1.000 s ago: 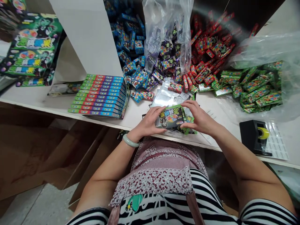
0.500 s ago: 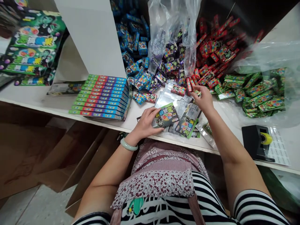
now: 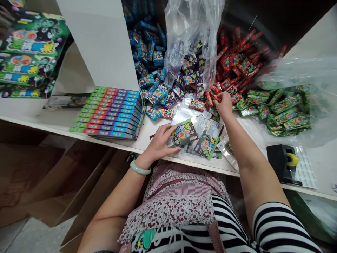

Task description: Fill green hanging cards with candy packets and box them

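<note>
My left hand (image 3: 162,142) is closed on a flat printed packet (image 3: 183,133), black with a green edge and bright lettering, held just above the table's front edge. Beneath and beside it lie a similar printed packet (image 3: 207,143) and several clear plastic sleeves (image 3: 184,114). My right hand (image 3: 223,107) has its fingertips pinched on a small red box (image 3: 209,100) at the near edge of the red heap; the fingers partly hide it. Another red box (image 3: 196,104) lies flat on the sleeves. A blue packet (image 3: 153,113) rests left of them.
Heaps of blue boxes (image 3: 158,58), purple boxes (image 3: 191,78), red boxes (image 3: 242,65) and green packets (image 3: 285,109) line the back. A stack of striped boxes (image 3: 107,112) stands left, near a white panel (image 3: 100,45). A black tape dispenser (image 3: 277,163) sits right, beside a label sheet (image 3: 306,168).
My right hand has shifted slightly left and its fingers have closed in at the red boxes. My left hand keeps the printed packet. The whole view has moved a little.
</note>
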{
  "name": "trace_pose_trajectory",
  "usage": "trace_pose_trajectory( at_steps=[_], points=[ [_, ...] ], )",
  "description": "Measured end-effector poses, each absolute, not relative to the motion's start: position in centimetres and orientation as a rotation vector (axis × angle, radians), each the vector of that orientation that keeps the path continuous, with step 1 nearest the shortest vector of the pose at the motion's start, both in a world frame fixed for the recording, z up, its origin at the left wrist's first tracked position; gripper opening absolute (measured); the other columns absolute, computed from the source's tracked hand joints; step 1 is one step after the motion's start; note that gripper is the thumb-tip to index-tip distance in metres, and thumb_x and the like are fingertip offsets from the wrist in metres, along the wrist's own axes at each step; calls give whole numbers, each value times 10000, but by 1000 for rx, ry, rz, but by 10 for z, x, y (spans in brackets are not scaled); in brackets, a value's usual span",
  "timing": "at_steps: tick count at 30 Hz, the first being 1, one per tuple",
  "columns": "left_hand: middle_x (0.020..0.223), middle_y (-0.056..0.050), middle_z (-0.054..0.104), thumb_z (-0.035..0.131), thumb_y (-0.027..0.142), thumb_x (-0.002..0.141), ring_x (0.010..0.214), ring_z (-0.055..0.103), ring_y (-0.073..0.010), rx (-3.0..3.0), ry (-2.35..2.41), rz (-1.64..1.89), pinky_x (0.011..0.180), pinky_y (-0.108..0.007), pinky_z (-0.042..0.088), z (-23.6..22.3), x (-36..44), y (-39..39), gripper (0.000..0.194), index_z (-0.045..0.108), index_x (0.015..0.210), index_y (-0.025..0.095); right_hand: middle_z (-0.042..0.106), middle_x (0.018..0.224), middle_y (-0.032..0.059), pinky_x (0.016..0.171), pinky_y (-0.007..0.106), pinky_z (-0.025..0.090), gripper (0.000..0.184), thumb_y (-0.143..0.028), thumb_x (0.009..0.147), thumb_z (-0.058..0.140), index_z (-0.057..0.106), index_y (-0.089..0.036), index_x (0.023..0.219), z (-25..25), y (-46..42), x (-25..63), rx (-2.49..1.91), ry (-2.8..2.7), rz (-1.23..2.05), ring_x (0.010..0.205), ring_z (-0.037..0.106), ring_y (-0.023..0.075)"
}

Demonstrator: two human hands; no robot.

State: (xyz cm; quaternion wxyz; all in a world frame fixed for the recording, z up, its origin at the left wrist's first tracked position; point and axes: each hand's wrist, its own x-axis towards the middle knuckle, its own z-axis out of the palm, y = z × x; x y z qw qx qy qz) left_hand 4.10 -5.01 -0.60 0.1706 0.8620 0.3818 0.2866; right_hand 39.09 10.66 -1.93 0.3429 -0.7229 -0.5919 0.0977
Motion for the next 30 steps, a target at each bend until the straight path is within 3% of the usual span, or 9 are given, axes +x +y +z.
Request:
trace_pose_trajectory(
  at_steps=[4, 10, 14, 18, 23, 27, 30],
  points=[
    [1383, -134, 473, 772, 536, 794, 1296, 493, -330, 2449, 1109, 832, 1114, -539, 457, -5, 37, -51, 919, 316, 1555, 297, 611, 821, 21, 854, 457, 545, 242, -218, 706, 681, 620, -202, 939, -16, 101, 404, -1776, -1364, 436, 794, 591, 210],
    [1361, -127, 494, 773, 563, 780, 1269, 518, -329, 2445, 1141, 849, 1101, -532, 470, -8, 29, -47, 907, 357, 1538, 289, 640, 798, -4, 600, 295, 526, 387, -405, 662, 762, 673, -215, 987, -2, 37, 426, -1529, -1038, 1058, 638, 568, 123],
    [1360, -122, 503, 782, 563, 771, 1272, 520, -329, 2439, 1147, 831, 1116, -534, 459, -7, 30, -46, 897, 381, 1523, 285, 691, 911, 7, 672, 328, 566, 486, -459, 610, 824, 694, -249, 1028, 8, -5, 421, -1396, -1079, 1229, 734, 625, 142],
    [1362, -120, 503, 777, 581, 766, 1281, 515, -326, 2439, 1159, 822, 1120, -530, 456, -4, 29, -49, 895, 390, 1516, 285, 708, 909, -8, 769, 378, 582, 439, -414, 611, 818, 703, -249, 1002, 10, -22, 400, -1348, -1274, 1267, 777, 639, 162],
    [1350, -119, 505, 757, 625, 766, 1274, 517, -319, 2445, 1154, 856, 1113, -527, 462, -4, 28, -53, 901, 393, 1517, 286, 640, 782, -18, 691, 339, 525, 370, -469, 745, 706, 689, -226, 1023, 5, -23, 377, -1376, -1476, 1252, 671, 561, 143],
    [1363, -117, 492, 761, 614, 767, 1273, 513, -318, 2442, 1159, 858, 1107, -532, 468, -5, 26, -54, 907, 382, 1526, 295, 561, 703, -46, 629, 298, 474, 412, -492, 768, 711, 634, -240, 1084, 7, -17, 376, -1366, -1498, 1236, 622, 502, 131],
    [1360, -118, 492, 758, 618, 768, 1269, 514, -320, 2453, 1166, 850, 1103, -533, 471, -6, 24, -54, 910, 378, 1530, 295, 627, 772, -7, 691, 322, 502, 337, -488, 799, 687, 660, -230, 1013, 12, -4, 379, -1386, -1606, 1182, 689, 556, 155]
  ],
)
